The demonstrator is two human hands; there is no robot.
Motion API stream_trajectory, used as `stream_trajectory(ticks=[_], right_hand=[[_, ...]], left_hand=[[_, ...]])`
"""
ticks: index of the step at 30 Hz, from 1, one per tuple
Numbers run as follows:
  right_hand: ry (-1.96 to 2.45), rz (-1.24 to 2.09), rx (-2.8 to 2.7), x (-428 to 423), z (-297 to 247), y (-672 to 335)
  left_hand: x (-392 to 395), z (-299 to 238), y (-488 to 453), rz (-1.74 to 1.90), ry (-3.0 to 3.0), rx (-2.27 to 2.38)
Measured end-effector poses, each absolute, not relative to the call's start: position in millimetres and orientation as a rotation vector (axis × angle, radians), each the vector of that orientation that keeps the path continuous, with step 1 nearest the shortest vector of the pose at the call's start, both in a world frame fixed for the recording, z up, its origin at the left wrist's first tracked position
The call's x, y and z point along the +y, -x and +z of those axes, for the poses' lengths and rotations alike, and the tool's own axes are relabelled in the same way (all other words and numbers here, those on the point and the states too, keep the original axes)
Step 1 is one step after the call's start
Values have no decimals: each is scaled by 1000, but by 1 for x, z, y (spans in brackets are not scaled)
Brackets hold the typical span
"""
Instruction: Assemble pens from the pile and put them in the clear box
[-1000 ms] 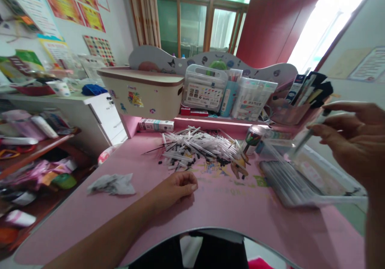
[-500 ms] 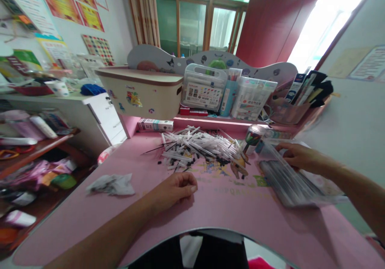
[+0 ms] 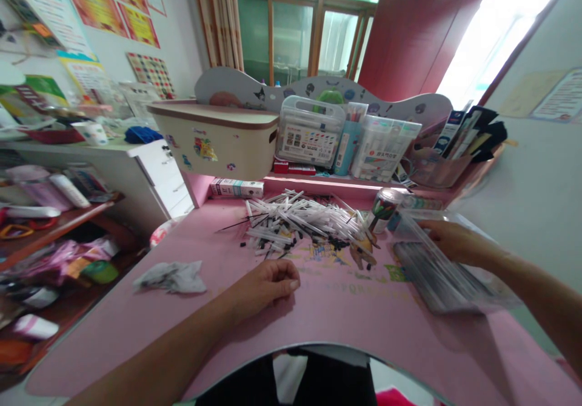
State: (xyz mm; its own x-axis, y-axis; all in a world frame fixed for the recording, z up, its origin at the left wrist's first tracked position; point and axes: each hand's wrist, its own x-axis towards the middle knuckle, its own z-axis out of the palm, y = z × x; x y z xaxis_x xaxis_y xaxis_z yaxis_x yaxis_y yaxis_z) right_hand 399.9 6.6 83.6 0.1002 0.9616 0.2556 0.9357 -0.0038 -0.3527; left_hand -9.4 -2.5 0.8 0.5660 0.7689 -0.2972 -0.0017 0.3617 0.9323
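Note:
My left hand (image 3: 274,282) rests on the pink desk with its fingers curled in, and nothing shows in it. To the right, my right hand (image 3: 454,242) is inside a clear plastic box (image 3: 425,233), its fingers partly behind the box wall and blurred. Long, thin grey sticks, perhaps pens, lie along the box bottom. Beyond my left hand spreads a heap of thin white tubes (image 3: 304,215), mixed with black rods and small black caps. A crumpled white tissue (image 3: 175,277) lies left of my left hand.
Behind the heap, a shelf holds a cream lidded bin (image 3: 218,142), a marker case (image 3: 309,133), another marker box (image 3: 384,148) and a pen holder (image 3: 439,166). A can (image 3: 385,203) stands beside the clear box. The pink desk (image 3: 318,321) curves inward at the front.
My right hand has shifted slightly inside the clear box, and its fingers are now less visible. My left hand stays in place. The whole view has moved a little.

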Motion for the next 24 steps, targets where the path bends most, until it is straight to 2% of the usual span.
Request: stream_trajectory(ticks=[2,7,10,13,17,24], right_hand=[[2089,288,-1873,3,99,-402],[2017,-179,-1694,-19,146,-362],[1884,-131,-1815,-27,147,-318],[1885,-18,-2068,-18,120,-284],[2100,189,-2267,10,64,-272],[2223,83,-2140,29,10,-286]], left_hand=[[-4,2,9,581,-1083,849],[-5,2,7,587,-1045,846],[-4,3,7,582,-1061,852],[-4,3,8,581,-1059,854],[-2,0,9,595,-1074,834],[0,-1,9,568,-1122,840]])
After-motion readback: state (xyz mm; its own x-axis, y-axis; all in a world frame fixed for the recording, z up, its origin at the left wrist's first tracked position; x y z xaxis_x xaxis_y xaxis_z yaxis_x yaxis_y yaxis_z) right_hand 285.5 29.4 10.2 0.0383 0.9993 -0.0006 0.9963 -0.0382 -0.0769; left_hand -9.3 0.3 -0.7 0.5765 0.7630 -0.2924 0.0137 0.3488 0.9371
